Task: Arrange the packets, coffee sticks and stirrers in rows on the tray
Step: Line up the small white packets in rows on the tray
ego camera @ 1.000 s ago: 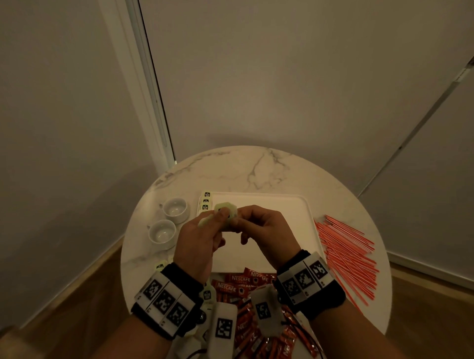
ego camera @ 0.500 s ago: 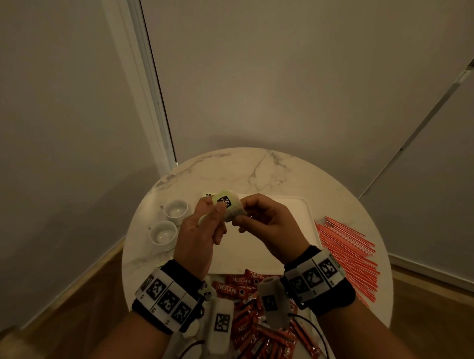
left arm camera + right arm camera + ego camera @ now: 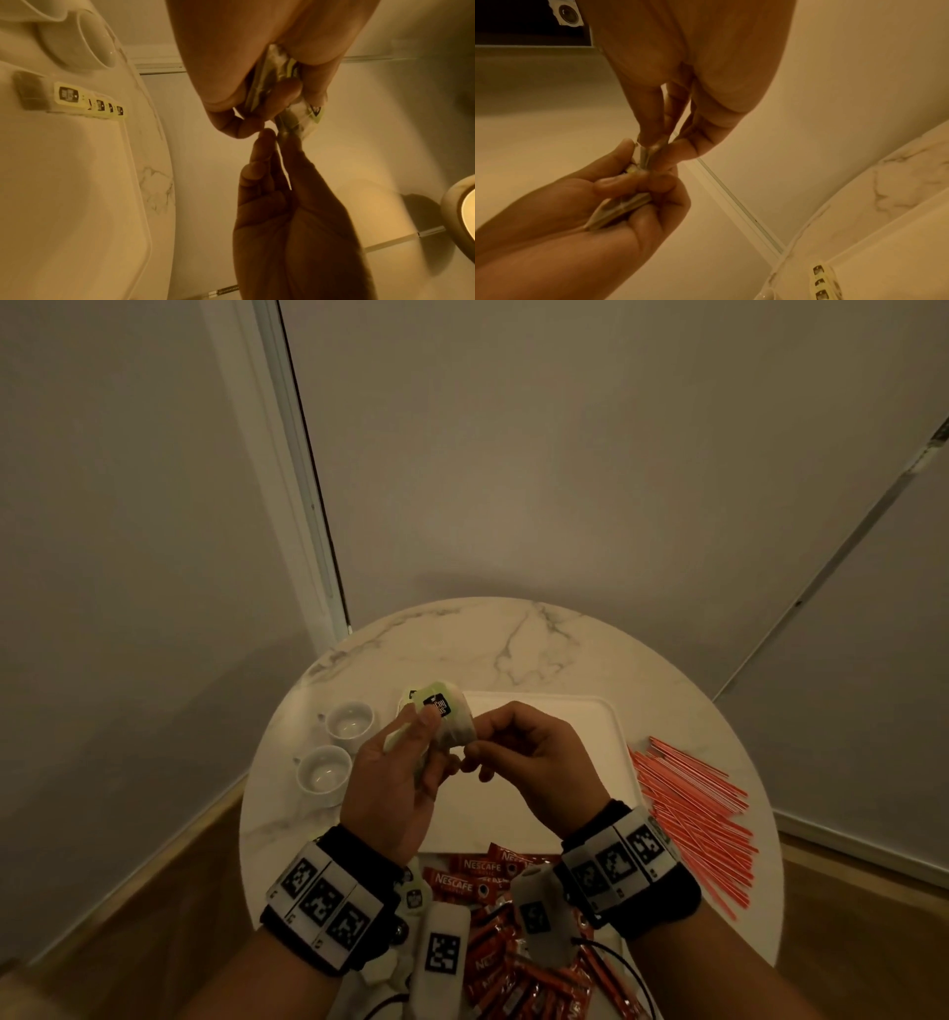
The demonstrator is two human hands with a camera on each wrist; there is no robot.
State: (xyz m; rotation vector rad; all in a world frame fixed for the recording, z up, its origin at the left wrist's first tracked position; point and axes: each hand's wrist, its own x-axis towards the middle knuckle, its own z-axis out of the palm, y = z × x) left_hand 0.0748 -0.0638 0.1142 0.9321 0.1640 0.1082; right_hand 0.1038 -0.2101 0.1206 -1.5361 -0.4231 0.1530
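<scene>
My left hand [image 3: 411, 752] grips a small stack of pale green packets [image 3: 444, 719] above the white tray [image 3: 611, 737], thumb on the top packet's black label. My right hand [image 3: 493, 752] pinches one packet at the stack's edge between thumb and forefinger; the right wrist view shows that pinch on the packet [image 3: 645, 156]. A short row of packets [image 3: 90, 101] lies along the tray's far left edge. Red coffee sticks [image 3: 482, 875] are heaped on the table by my wrists. Red stirrers [image 3: 693, 814] lie in a loose pile right of the tray.
Two white cups [image 3: 339, 747] stand on the round marble table [image 3: 513, 644] left of the tray. Walls close in behind the table, and wooden floor shows around it.
Both hands have risen slightly with the packet stack, which has tilted so its black label faces up. The right fingers have shifted to the stack's right edge.
</scene>
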